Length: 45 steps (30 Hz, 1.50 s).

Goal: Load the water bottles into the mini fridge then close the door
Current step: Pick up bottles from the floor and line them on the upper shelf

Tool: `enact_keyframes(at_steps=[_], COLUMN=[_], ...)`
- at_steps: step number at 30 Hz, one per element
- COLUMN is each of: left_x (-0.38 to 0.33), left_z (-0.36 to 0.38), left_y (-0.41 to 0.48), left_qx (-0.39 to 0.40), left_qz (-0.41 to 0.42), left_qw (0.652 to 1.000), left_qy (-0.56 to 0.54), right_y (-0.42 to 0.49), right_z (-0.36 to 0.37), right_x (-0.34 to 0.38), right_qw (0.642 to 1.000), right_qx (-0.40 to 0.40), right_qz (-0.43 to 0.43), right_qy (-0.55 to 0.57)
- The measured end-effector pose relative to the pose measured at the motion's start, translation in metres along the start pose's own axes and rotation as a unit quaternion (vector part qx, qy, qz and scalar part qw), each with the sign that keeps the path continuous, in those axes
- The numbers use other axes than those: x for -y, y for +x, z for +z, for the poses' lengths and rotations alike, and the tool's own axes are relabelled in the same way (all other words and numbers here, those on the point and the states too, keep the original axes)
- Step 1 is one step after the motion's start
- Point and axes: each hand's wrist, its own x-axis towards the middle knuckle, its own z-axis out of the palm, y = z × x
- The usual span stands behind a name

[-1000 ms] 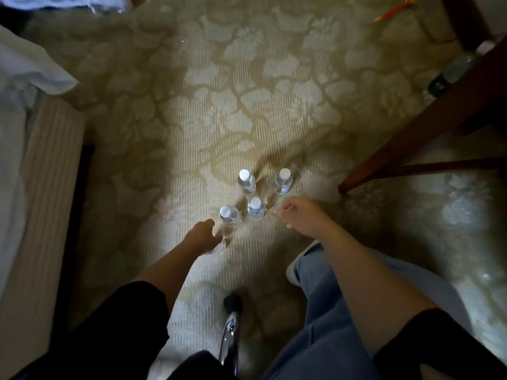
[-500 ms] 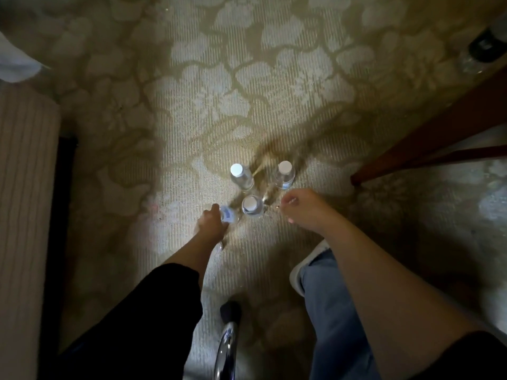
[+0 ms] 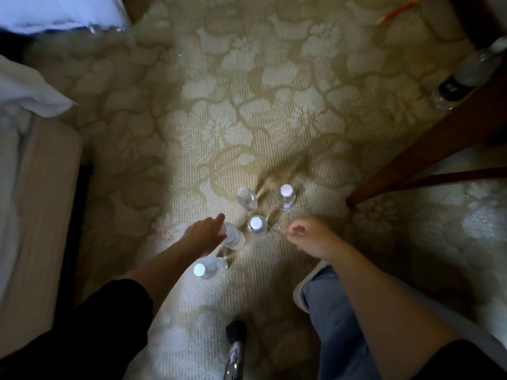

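Loading not begun: the water bottles [image 3: 257, 225] sit on the carpet [image 3: 274, 119], my left hand [image 3: 204, 237] fingers gripping one bottle [image 3: 234, 238], right hand [image 3: 310, 237] loosely curled and empty, fridge out of view.

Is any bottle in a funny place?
Yes. A stray bottle lies on its side by the wooden furniture leg, far from the upright bottles. A leaning bottle tilts where the left hand holds it.

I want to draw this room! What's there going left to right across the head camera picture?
Bed → left hand, holding a tilted bottle → upright bottle between the hands → right hand → wooden furniture leg → dark-labelled bottle.
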Motion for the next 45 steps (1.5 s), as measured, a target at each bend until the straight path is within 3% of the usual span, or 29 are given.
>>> enact_keyframes(at_steps=[5,9,15,22,27,32,36,42,45], left_x=[0.004,-0.004,-0.042,-0.108,-0.164,-0.223,-0.273,-0.346,-0.381], left_z=[-0.058,-0.101,-0.183,-0.271,-0.308,-0.329,-0.330,-0.312,-0.295], left_y=[-0.041,-0.077,-0.143,-0.232,-0.299,-0.361,-0.408,-0.450,-0.469], left_qx=[-0.031,-0.080,-0.127,-0.221,-0.305,-0.299,-0.290,-0.232,-0.162], left_qz=[0.137,0.214,0.264,0.375,0.458,0.524,0.596,0.688,0.716], left_qw=[0.983,0.965,0.948,0.895,0.834,0.797,0.748,0.670,0.646], left_qy=[0.120,0.130,0.122,0.095,0.041,-0.014,-0.033,-0.154,-0.209], right_y=[-0.041,-0.079,-0.154,-0.254,-0.341,-0.425,-0.488,-0.573,-0.612], right_z=[-0.006,-0.016,-0.036,-0.057,-0.068,-0.067,-0.071,-0.072,-0.073], right_x=[0.018,0.034,0.074,0.112,0.129,0.122,0.099,0.053,0.030], right_qw=[0.999,0.997,0.990,0.968,0.922,0.870,0.824,0.754,0.716], right_qx=[-0.034,-0.071,-0.117,-0.177,-0.263,-0.363,-0.462,-0.578,-0.630], right_qz=[0.017,-0.008,-0.079,-0.178,-0.282,-0.330,-0.328,-0.308,-0.294], right_qy=[0.014,0.025,0.021,-0.001,0.037,0.050,0.026,0.045,0.065])
